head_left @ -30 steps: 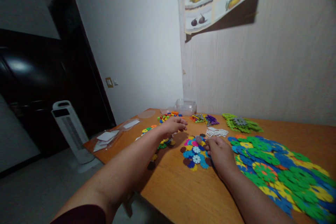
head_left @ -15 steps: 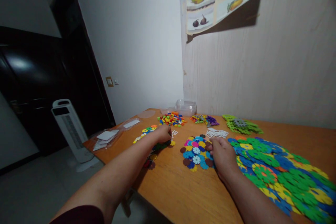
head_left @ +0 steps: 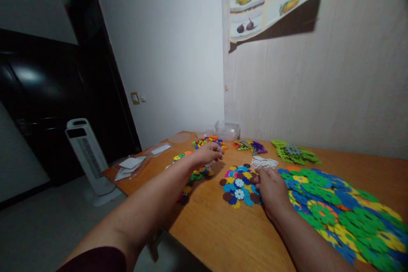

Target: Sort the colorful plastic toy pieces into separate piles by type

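Note:
My left hand (head_left: 210, 153) hovers over the table's middle with fingers curled together; whatever they may hold is too small to make out. Under it lie white square frame pieces (head_left: 211, 163) and a pile of small coloured discs (head_left: 196, 176), partly covered by my forearm. My right hand (head_left: 271, 189) rests at the right edge of another pile of small notched snowflake discs (head_left: 239, 183), blue, yellow, brown and pink. Its fingers are closed beside a brown disc, and their tips are partly hidden. Just beyond that hand are white frame pieces (head_left: 265, 162).
Large green, blue and yellow discs (head_left: 338, 208) spread over the table's right side. Small bricks (head_left: 208, 141), purple pieces (head_left: 259, 147), green pieces (head_left: 295, 152) and a clear container (head_left: 228, 129) lie along the back. Plastic bags with white cards (head_left: 132, 163) lie at the left edge.
My left hand has lifted and moved right, away from the disc pile, uncovering more white frames and discs. My right hand stays almost where it was.

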A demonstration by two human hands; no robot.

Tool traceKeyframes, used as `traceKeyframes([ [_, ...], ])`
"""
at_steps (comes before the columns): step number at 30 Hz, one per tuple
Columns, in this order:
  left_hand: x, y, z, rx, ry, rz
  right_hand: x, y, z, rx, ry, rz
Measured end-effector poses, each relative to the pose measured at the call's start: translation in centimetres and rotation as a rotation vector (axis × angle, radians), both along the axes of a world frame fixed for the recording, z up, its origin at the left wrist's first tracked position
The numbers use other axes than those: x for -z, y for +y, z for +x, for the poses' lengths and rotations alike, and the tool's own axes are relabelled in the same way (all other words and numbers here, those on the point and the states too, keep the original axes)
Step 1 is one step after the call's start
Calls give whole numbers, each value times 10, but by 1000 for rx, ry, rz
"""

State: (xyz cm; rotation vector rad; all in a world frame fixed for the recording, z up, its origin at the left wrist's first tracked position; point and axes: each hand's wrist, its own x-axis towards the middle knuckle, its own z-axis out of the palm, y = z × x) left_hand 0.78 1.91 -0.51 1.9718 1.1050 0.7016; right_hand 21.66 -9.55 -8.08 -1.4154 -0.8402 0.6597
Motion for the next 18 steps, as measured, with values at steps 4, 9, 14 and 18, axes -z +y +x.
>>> traceKeyframes([
  [4, 0, -1, -21, 18, 390, 117, 2, 1, 1, -7, -17, -17],
  [9, -2, -15, -40, 73, 779, 184, 2, 2, 2, -17, -47, -14],
  [14, -2, -20, -43, 64, 849, 193, -1, -1, -1, -15, -3, -24],
  [18, -1, -18, -45, 61, 847, 219, -1, -2, -2, -11, -1, -31],
])
